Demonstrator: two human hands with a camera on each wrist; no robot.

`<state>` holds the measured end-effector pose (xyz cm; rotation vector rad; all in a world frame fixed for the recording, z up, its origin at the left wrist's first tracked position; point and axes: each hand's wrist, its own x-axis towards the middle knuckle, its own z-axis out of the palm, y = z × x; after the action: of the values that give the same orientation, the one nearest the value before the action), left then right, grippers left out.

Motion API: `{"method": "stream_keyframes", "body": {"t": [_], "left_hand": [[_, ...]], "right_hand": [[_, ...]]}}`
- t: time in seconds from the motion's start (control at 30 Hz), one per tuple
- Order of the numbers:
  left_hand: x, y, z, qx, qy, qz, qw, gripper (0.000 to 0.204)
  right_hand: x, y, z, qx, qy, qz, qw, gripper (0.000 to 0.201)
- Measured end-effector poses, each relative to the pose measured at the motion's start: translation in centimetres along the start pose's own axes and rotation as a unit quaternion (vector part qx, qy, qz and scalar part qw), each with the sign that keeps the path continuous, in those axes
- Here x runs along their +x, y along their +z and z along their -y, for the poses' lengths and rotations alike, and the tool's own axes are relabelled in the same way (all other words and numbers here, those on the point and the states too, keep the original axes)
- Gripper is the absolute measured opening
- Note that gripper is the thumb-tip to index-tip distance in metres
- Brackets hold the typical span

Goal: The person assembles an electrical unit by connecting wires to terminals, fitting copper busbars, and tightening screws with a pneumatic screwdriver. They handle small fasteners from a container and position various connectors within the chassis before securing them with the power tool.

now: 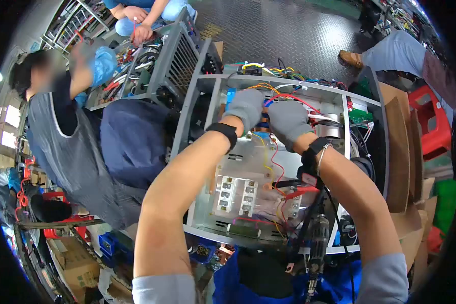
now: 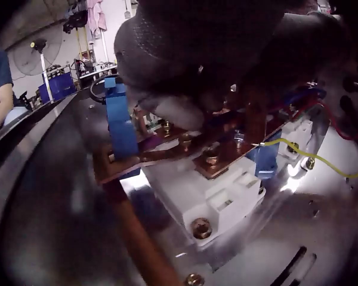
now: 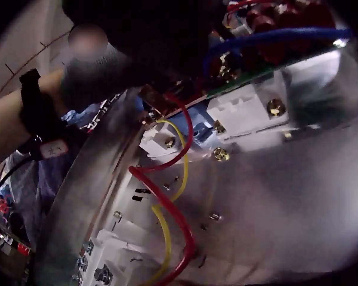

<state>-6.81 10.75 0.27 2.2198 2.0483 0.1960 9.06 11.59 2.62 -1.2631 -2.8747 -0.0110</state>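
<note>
Both hands wear grey gloves and work close together at the far side of an open metal cabinet (image 1: pixel 248 231). The left hand (image 1: pixel 247 109) reaches down over copper busbars (image 2: pixel 227 156) bolted onto a white module (image 2: pixel 212 199); a blue upright piece (image 2: pixel 120 122) stands beside it. Right next to it, the right hand (image 1: pixel 288 120) bends down over the same spot, among red and blue wires. In the right wrist view a red wire (image 3: pixel 178 223) and a yellow wire (image 3: pixel 167 238) run from there. The fingertips are mostly hidden, and I cannot tell what they hold.
Two more white modules (image 1: pixel 225 194) sit nearer in the cabinet. A power screwdriver (image 1: pixel 317 238) hangs at the front edge. Cardboard (image 1: pixel 394 147) and a red stool (image 1: pixel 430 121) stand at right. A seated person (image 1: pixel 81 152) is at left, near a bin of parts.
</note>
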Motion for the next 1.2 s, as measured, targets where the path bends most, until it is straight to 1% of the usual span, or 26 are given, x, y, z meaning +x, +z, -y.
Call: {"method": "stream_keyframes", "body": {"t": [0.03, 0.07, 0.1, 0.13, 0.23, 0.27, 0.37, 0.4, 0.43, 0.5, 0.57, 0.6, 0.7, 0.73, 0.8, 0.83, 0.87, 0.9, 0.93, 0.97, 1.0, 1.03, 1.07, 1.13, 1.17, 1.2], "left_hand": [[0.1, 0.7, 0.3, -0.003, 0.02, -0.009, 1.0, 0.014], [0.0, 1.7, 0.6, 0.029, -0.016, -0.046, 0.998, 0.015], [0.1, 1.3, 0.7, -0.015, -0.026, -0.028, 0.999, 0.015], [0.0, 0.2, 0.5, -0.045, -0.026, -0.025, 0.998, 0.017], [-0.6, -1.0, -0.6, -0.038, -0.09, -0.015, 0.995, 0.017], [-0.2, -1.1, -0.8, -0.017, -0.087, 0.037, 0.995, 0.017], [-0.1, 0.6, -0.4, 0.009, -0.036, -0.028, 0.999, 0.018], [-0.4, 0.6, -0.2, -0.02, -0.028, -0.057, 0.998, 0.016], [-0.3, 0.4, 0.1, -0.04, -0.028, -0.056, 0.997, 0.016], [-0.4, -0.5, -0.3, -0.038, -0.095, -0.025, 0.994, 0.017], [-1.0, -2.4, -1.2, -0.04, -0.102, 0.039, 0.993, 0.022], [-0.9, -2.1, -1.1, -0.038, -0.096, 0.038, 0.994, 0.02], [-0.1, -1.4, -1.5, 0.013, -0.07, 0.044, 0.997, 0.02], [-0.1, -1.5, -1.5, 0.015, -0.069, 0.035, 0.997, 0.02], [-0.4, -2.5, -1.0, -0.052, -0.117, -0.037, 0.991, 0.02], [-1.6, -4.2, -1.4, -0.087, -0.137, -0.067, 0.984, 0.02], [-3.3, -5.8, -1.4, -0.155, -0.092, -0.116, 0.977, 0.021], [-5.1, -7.9, -2.7, -0.259, -0.099, -0.141, 0.95, 0.024], [-7.0, -9.5, -4.2, -0.361, -0.105, -0.163, 0.912, 0.027], [-8.6, -9.7, -5.4, -0.387, -0.098, -0.175, 0.9, 0.028], [-10.2, -9.8, -6.6, -0.412, -0.091, -0.186, 0.887, 0.029], [-11.6, -9.4, -7.9, -0.365, -0.073, -0.189, 0.909, 0.029], [-12.5, -8.3, -9.1, -0.343, -0.052, -0.186, 0.919, 0.028], [-13.2, -5.1, -10.3, -0.326, -0.032, -0.178, 0.928, 0.027], [-13.4, -3.4, -10.3, -0.332, -0.03, -0.172, 0.927, 0.026], [-13.6, -3.0, -10.5, -0.337, -0.028, -0.164, 0.927, 0.025]], "right_hand": [[-0.4, 0.1, -0.7, 0.003, 0.006, -0.005, 1.0, 0.019], [0.6, -0.2, 0.8, 0.024, -0.004, -0.023, 0.999, 0.019], [0.4, -1.4, 1.1, 0.038, 0.008, 0.002, 0.999, 0.016], [0.6, -1.3, 1.0, 0.033, 0.008, 0.008, 0.999, 0.016], [0.4, -1.5, 1.1, 0.021, 0.0, 0.01, 1.0, 0.017], [0.2, -1.5, 1.0, 0.016, -0.004, 0.01, 1.0, 0.017], [0.6, -0.2, 0.6, 0.029, -0.003, -0.009, 1.0, 0.02], [0.6, 0.0, 0.6, 0.036, -0.001, -0.036, 0.999, 0.02], [0.6, -0.6, 0.8, 0.038, 0.01, -0.009, 0.999, 0.019], [0.1, -1.8, 0.9, 0.012, -0.006, 0.021, 1.0, 0.021], [0.4, -1.2, 0.8, -0.001, 0.001, 0.039, 0.999, 0.021], [0.5, -0.9, 0.8, -0.007, 0.002, 0.045, 0.999, 0.021], [0.4, -1.2, 1.0, 0.041, 0.017, 0.032, 0.999, 0.022], [0.3, -1.7, 0.9, 0.058, 0.011, 0.032, 0.998, 0.024], [0.0, -2.7, -0.1, 0.091, -0.002, 0.028, 0.995, 0.029], [0.0, -3.3, -1.4, 0.27, 0.035, 0.062, 0.96, 0.033], [-0.2, -3.9, -2.9, 0.441, 0.073, 0.097, 0.889, 0.037], [-0.4, -4.5, -3.8, 0.595, 0.109, 0.128, 0.786, 0.041], [-1.1, -5.5, -3.9, 0.711, 0.153, 0.173, 0.665, 0.043], [-1.9, -6.6, -3.7, 0.803, 0.192, 0.211, 0.523, 0.045], [-2.6, -7.3, -3.6, 0.871, 0.222, 0.241, 0.366, 0.048], [-3.4, -7.0, -3.2, 0.872, 0.159, 0.259, 0.383, 0.048], [-4.4, -6.0, -2.7, 0.868, 0.094, 0.277, 0.4, 0.049], [-6.0, -5.3, -1.8, 0.862, 0.054, 0.315, 0.394, 0.05], [-6.6, -5.1, -1.4, 0.863, 0.081, 0.332, 0.372, 0.051], [-7.2, -4.9, -1.0, 0.863, 0.108, 0.348, 0.349, 0.051]]}}
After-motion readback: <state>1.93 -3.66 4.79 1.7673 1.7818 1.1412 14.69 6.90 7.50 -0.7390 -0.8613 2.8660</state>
